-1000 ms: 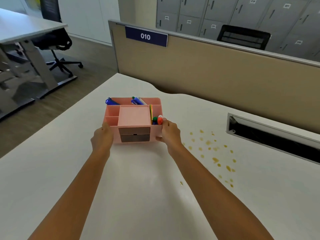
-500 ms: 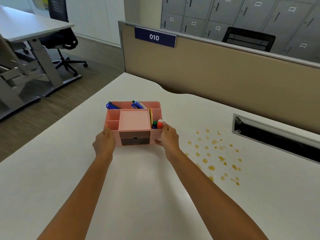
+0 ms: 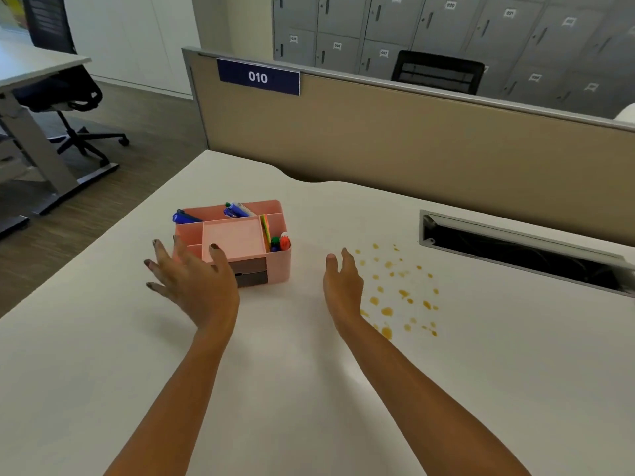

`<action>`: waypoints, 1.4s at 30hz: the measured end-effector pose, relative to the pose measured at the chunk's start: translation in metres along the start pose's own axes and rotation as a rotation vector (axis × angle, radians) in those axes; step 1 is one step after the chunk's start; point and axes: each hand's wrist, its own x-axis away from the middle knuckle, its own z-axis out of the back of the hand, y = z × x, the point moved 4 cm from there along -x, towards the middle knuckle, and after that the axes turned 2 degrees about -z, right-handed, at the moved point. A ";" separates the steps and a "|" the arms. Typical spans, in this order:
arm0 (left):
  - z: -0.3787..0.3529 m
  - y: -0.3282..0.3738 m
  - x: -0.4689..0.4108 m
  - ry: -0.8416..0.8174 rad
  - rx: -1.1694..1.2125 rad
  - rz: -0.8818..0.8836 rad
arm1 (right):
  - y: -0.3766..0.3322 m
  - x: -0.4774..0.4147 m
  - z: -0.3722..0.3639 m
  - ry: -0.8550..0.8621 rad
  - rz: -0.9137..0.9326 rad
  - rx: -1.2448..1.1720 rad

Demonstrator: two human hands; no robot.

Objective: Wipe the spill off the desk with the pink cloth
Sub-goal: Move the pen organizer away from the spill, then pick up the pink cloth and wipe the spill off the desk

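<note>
Two bare forearms reach fwd over the white desk (image 3: pixel 103 355), nothing in either hand. Left hand (image 3: pixel 192 283) is wide open, fingers splayed, hovering in front of the near-left corner of the pink desk organizer (image 3: pixel 240 242); can't tell if a fingertip touches it. Right hand (image 3: pixel 343 286) is open too, fingers loosely together and a bit curled, held edge-on, clear of the organizer's right side and just left of the spill (image 3: pixel 398 290). Spill = scatter of small amber drops on the desk, right of centre, between the right hand and the cable slot (image 3: pixel 515 249). Organizer stands upright on the desk w/ blue pens (image 3: pixel 237 210) in the back compartments, red & green bits at the right end, dark drawer fronts facing us. Pink cloth: not seen anywhere in view. Beyond, a tan partition (image 3: pixel 395 146) w/ a blue "010" label (image 3: pixel 258 77); grey lockers (image 3: pixel 446 25) behind it, office chair (image 3: pixel 62 94) far left.
</note>
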 end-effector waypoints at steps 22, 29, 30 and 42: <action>-0.108 0.200 0.308 -0.664 -0.002 -1.040 | 0.136 0.005 0.324 0.642 -0.008 0.441; -0.150 0.229 0.380 -0.878 -0.056 -1.194 | 0.168 -0.012 0.403 0.752 -0.105 0.540; -0.155 0.232 0.388 -0.901 -0.074 -1.209 | 0.172 -0.017 0.411 0.759 -0.117 0.553; -0.195 0.220 0.433 -0.923 -0.152 -1.326 | 0.192 -0.079 0.484 0.787 -0.178 0.862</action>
